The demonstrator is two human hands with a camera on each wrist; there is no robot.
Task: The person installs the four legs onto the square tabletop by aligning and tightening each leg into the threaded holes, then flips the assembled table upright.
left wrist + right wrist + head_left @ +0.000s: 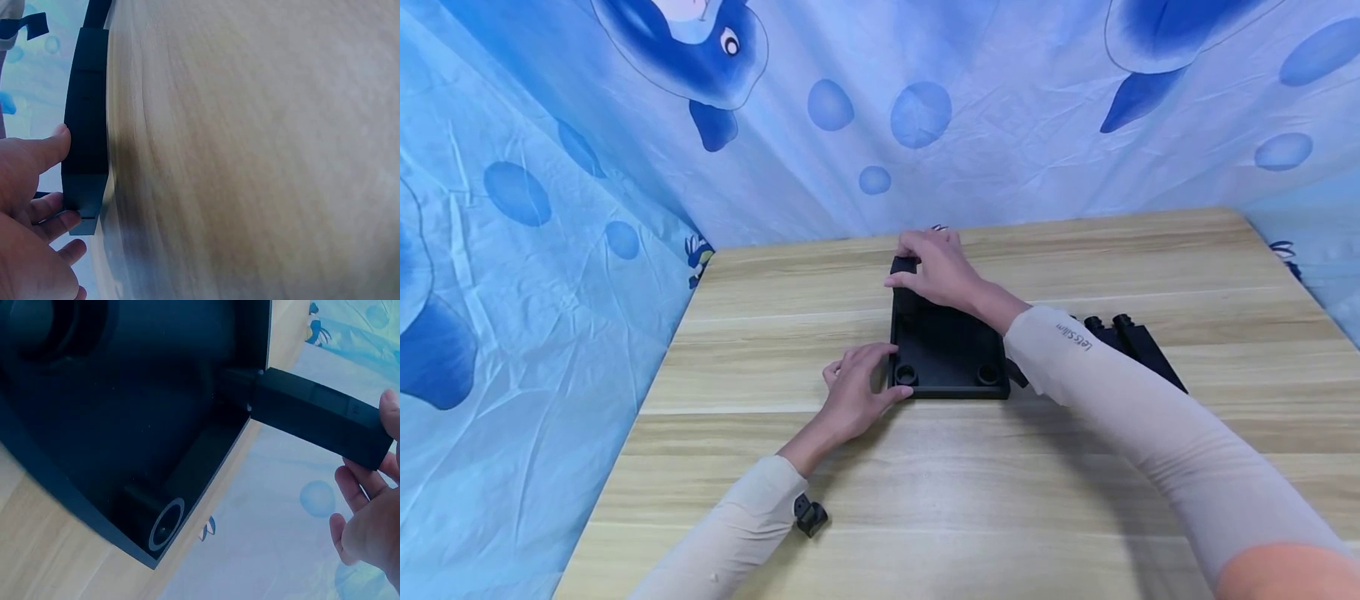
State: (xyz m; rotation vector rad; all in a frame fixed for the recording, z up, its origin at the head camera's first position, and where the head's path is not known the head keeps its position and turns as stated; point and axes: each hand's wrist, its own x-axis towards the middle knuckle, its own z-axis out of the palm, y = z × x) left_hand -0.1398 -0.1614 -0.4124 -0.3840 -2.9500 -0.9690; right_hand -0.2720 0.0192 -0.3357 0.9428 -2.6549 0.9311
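A shallow black plastic panel (951,354) with raised rims and round corner sockets lies hollow side up on the table. My left hand (853,392) holds its near left corner, thumb on the front rim and fingers along the left side. At the far left corner, my right hand (942,271) grips a black square post (319,415) by its upper end, between thumb and fingers. In the right wrist view the post stands out from the panel's inside, its lower end at the corner. The far right part of the panel is hidden behind the right arm in the head view.
More black parts (1138,343), flat with short round pegs, lie on the wooden table (925,500) to the right, partly behind the right sleeve. A small black device (811,515) sits at the left sleeve. A blue patterned curtain (1000,167) hangs behind the table's far edge.
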